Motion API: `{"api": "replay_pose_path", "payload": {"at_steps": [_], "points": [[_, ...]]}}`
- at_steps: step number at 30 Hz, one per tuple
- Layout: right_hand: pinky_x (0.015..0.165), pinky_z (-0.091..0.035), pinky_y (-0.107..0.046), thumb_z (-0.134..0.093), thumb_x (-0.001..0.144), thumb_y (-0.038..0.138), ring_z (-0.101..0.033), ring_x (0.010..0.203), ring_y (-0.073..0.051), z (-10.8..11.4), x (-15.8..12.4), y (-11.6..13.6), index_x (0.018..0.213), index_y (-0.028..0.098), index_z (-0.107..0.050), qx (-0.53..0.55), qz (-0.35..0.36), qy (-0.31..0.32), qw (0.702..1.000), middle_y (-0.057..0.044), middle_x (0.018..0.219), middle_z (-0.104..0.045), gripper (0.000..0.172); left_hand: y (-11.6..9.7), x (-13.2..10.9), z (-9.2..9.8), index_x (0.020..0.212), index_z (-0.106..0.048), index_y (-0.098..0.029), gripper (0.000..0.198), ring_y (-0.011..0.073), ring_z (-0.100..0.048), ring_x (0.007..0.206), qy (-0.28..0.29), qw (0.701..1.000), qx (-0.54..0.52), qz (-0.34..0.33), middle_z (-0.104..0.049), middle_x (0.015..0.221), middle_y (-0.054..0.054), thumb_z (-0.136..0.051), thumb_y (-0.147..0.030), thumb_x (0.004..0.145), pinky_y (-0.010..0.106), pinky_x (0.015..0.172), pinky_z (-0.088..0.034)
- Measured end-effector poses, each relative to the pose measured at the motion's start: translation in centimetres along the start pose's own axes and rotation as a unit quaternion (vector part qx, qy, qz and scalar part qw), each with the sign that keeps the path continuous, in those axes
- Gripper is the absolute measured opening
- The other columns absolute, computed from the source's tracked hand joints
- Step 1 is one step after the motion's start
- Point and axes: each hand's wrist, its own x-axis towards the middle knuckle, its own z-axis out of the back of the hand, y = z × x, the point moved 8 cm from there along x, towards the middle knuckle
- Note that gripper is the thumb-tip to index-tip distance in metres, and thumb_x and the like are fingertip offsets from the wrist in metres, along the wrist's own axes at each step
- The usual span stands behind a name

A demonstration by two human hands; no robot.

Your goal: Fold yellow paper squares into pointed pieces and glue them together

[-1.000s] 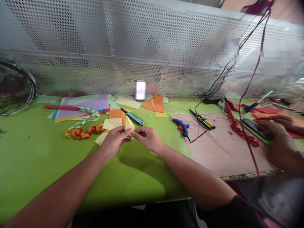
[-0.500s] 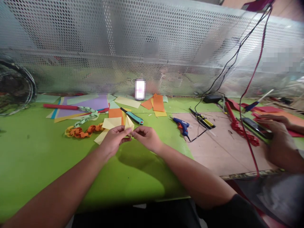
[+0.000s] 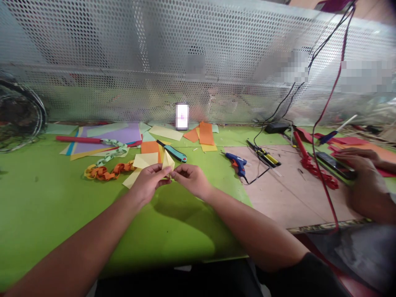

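Between my two hands is a small folded piece of pale yellow paper [image 3: 167, 160], held up above the green table [image 3: 77, 214]. My left hand [image 3: 151, 180] pinches it from the left with thumb and fingers. From the right, my right hand [image 3: 191, 178] grips its lower edge with the fingertips. Loose pale yellow sheets [image 3: 147, 159] lie just behind my left hand. A teal utility knife [image 3: 175, 153] rests behind the folded paper. To the left, a chain of orange paper links [image 3: 115, 171] joins a pale green paper chain [image 3: 111, 155].
Stacked coloured sheets [image 3: 108, 136] and a red roll [image 3: 78, 139] lie at the back left. On the right are a blue glue gun [image 3: 236, 163], a yellow-black tool [image 3: 267, 158], a red paper chain [image 3: 318, 173] and a phone [image 3: 335, 165] beside a co-worker's hands [image 3: 359, 161]. Behind stands a perforated metal panel [image 3: 161, 53].
My hands and the folded yellow paper stay almost in place. The co-worker's hands at the right have shifted slightly.
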Motion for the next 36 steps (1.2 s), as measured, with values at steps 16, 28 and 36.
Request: {"api": "replay_pose_path", "payload": {"at_steps": [16,28,36], "points": [[0.053,-0.033,-0.025,-0.072,0.089,0.055,-0.044,0.058,-0.010,-0.08,0.03,-0.10,0.081,0.017,-0.070,0.011,0.004,0.004,1.000,0.001,0.069,-0.061,0.039,-0.06,0.08,-0.10,0.088,-0.081,-0.016,0.035,0.0146,-0.070,0.079,-0.002,1.000,-0.008,0.004,-0.075,0.090,0.006,-0.097,-0.042,0.072,0.028,0.075,-0.062],[0.059,-0.043,-0.026,-0.083,0.081,0.058,-0.055,0.065,-0.013,-0.43,-0.14,-0.18,0.088,0.019,-0.066,0.007,0.017,0.007,1.000,-0.001,0.078,-0.067,0.044,0.30,0.17,0.20,0.086,-0.083,-0.014,0.037,0.0139,-0.069,0.072,-0.025,0.999,-0.042,-0.005,-0.076,0.081,0.005,-0.102,-0.037,0.063,0.027,0.071,-0.061],[0.059,-0.038,-0.027,-0.070,0.092,0.042,-0.051,0.063,-0.013,-0.03,-0.44,0.07,0.076,0.020,-0.063,-0.071,0.045,-0.042,0.996,0.001,0.069,-0.061,0.029,0.44,0.30,0.18,0.082,-0.083,-0.011,0.037,0.0175,-0.074,0.074,-0.026,0.997,-0.068,-0.011,-0.079,0.083,0.010,-0.101,-0.038,0.065,0.034,0.081,-0.065]]}}
